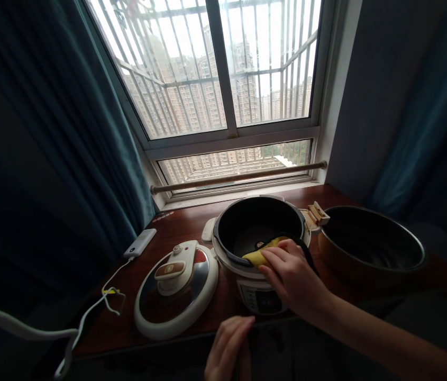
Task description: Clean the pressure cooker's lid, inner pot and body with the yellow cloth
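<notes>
An electric pressure cooker [227, 272], white with a dark inside, stands with its lid off near the table's front edge. My right hand [297, 275] grips a yellow and dark cloth [261, 256], pressed against the near rim of the cooker. Part of the cloth hangs into the opening, and part is hidden behind my fingers. My left hand [229, 346] is at the table's front edge, below the cooker, with its fingers curled together and nothing visible in them. To the left lies the cooker's round lid [175, 291], handle up.
A large dark pot [370, 238] is right of the cooker. On the left, a white power bank or similar device [140, 243] trails a white cable [92, 307]. The wooden table [183, 222] meets a barred window [227, 79], with a blue curtain [88, 132] at the left.
</notes>
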A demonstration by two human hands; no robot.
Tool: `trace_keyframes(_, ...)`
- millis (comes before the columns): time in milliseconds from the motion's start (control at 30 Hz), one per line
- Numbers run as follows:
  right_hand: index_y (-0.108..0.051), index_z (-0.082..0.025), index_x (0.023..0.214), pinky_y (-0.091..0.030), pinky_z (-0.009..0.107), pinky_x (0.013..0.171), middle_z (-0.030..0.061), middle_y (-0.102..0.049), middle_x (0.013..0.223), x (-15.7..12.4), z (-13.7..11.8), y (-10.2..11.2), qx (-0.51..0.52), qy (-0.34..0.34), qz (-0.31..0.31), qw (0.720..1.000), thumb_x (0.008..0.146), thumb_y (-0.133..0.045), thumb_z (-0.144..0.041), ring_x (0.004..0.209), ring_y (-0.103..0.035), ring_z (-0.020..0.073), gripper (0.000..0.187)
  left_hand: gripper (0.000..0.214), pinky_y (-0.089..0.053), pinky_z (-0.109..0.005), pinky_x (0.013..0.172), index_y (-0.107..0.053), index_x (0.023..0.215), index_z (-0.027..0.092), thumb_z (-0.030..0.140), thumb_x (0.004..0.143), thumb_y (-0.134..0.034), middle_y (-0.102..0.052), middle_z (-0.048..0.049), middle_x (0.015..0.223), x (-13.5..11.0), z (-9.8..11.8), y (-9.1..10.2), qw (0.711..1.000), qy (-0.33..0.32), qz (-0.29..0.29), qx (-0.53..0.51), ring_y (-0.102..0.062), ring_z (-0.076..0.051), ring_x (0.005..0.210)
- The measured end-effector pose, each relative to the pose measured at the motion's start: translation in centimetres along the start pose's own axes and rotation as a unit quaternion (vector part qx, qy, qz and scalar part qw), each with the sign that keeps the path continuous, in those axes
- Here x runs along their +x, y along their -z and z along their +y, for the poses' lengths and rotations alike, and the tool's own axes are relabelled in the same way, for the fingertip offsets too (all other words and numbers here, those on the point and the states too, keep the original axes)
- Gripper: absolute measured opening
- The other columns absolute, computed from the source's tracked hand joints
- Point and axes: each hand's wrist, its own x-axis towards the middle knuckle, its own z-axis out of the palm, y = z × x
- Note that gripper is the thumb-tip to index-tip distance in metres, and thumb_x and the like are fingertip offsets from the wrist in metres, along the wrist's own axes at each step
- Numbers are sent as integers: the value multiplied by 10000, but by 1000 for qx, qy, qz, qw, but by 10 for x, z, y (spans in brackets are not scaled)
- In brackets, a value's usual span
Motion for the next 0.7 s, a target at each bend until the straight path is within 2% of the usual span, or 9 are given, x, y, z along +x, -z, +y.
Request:
trace_keyframes(67, -610, -182, 897, -315, 404, 915, 62, -622, 882, -1, -1, -15, -23, -9, 32, 999, 890, -415, -235, 998, -459, 233, 202, 530, -486, -378, 886, -467, 1252, 283, 13, 796, -461, -607, -58, 1125, 23, 2, -2, 996, -68, 49, 30, -547, -216, 1081)
trace_keyframes(100, -604, -175, 878, -298, 417, 925, 65, -616, 869, -2, 1, -20, -39, -10, 48, 998, 896, -392, -229, 990, -463, 233, 220, 528, -465, -387, 928, -438, 1281, 255, 32, 802, -465, -566, -73, 1202, 35, 3, -4, 994, -84, 37, 58, -510, -222, 1140)
trace_keyframes(167, -591, -158, 856, -297, 425, 907, 79, -602, 860, -3, 6, -30, -71, -5, 75, 995, 896, -365, -223, 933, -478, 229, 239, 521, -425, -400, 987, -390, 1321, 212, 73, 824, -460, -475, -97, 1320, 56, 4, -8, 988, -99, -23, 115, -427, -229, 1233)
trace_keyframes(233, -581, -149, 857, -321, 412, 854, 89, -589, 848, -4, 12, -37, -91, 0, 88, 992, 885, -362, -225, 865, -483, 224, 234, 518, -403, -403, 1012, -355, 1345, 196, 99, 844, -446, -421, -102, 1370, 68, 2, -14, 979, -109, -72, 158, -369, -226, 1278)
trace_keyframes(300, -572, -152, 843, -331, 398, 817, 86, -580, 823, -5, 17, -42, -93, 8, 98, 991, 872, -363, -220, 832, -481, 222, 222, 526, -400, -399, 1018, -321, 1365, 196, 112, 858, -432, -412, -101, 1377, 71, -5, -20, 973, -116, -79, 184, -349, -217, 1291)
trace_keyframes(500, -552, -156, 795, -328, 384, 795, 70, -573, 778, 1, 23, -48, -86, 22, 131, 987, 840, -371, -189, 788, -483, 208, 189, 590, -392, -407, 1020, -229, 1407, 202, 83, 858, -411, -432, -101, 1362, 67, -28, -35, 957, -157, -42, 239, -334, -220, 1300)
trace_keyframes(700, -545, -156, 775, -315, 364, 785, 63, -562, 753, 23, 49, -47, -121, 28, 127, 984, 852, -354, -195, 763, -465, 198, 209, 567, -381, -425, 1028, -216, 1408, 178, 119, 875, -400, -407, -118, 1381, 91, -40, -50, 953, -160, -53, 251, -309, -230, 1312)
